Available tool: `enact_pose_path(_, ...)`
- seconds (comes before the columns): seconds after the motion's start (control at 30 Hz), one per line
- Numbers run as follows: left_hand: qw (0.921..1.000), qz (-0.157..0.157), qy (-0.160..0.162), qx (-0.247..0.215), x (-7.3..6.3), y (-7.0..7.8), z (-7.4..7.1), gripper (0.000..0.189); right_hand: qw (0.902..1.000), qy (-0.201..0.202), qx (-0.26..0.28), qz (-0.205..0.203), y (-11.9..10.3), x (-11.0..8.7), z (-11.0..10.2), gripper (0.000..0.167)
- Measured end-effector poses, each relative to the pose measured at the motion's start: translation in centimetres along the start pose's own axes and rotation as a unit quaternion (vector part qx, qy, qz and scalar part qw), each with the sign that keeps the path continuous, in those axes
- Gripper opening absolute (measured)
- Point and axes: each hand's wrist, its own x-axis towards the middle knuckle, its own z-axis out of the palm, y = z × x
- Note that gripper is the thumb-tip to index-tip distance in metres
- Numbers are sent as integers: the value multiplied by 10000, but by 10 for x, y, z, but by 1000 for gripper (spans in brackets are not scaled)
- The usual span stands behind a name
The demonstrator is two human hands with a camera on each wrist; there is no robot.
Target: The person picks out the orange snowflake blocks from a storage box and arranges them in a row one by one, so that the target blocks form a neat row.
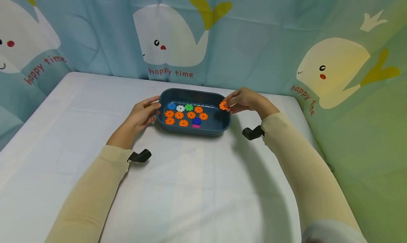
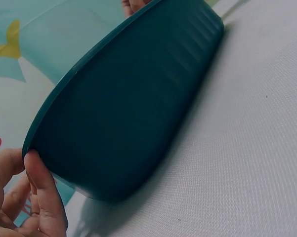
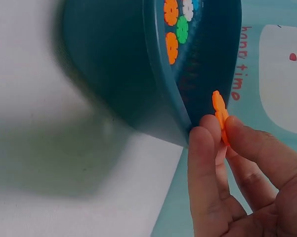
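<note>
A dark blue-green plastic basin [image 1: 219,123] holds several flower-shaped plastic discs, mostly orange, such as this orange disc [image 1: 183,123]. Among them are a light blue disc [image 1: 171,106], a white disc [image 1: 180,108], a green disc [image 1: 189,107], a dark blue disc [image 1: 196,121] and a pink disc [image 1: 196,126]. My left hand [image 1: 140,115] pinches the rim at the basin's left end. At the opposite end, my right hand [image 1: 244,100] pinches one orange disc [image 3: 218,103] edge-on between thumb and fingertips, with a fingertip right at the rim.
The basin stands on a table with a white cloth [image 1: 184,186]. Behind and to the right hangs a curtain [image 1: 260,52] printed with whales. Black wrist pieces [image 1: 141,155] stick out from both beige sleeves [image 1: 299,161].
</note>
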Motion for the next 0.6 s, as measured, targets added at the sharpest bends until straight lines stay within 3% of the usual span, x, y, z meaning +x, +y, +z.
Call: enact_pose_path(0.6,9999,69,-78,-80,-2,0,-1,54,9999,101,-122,-65,9,-1,-14,40)
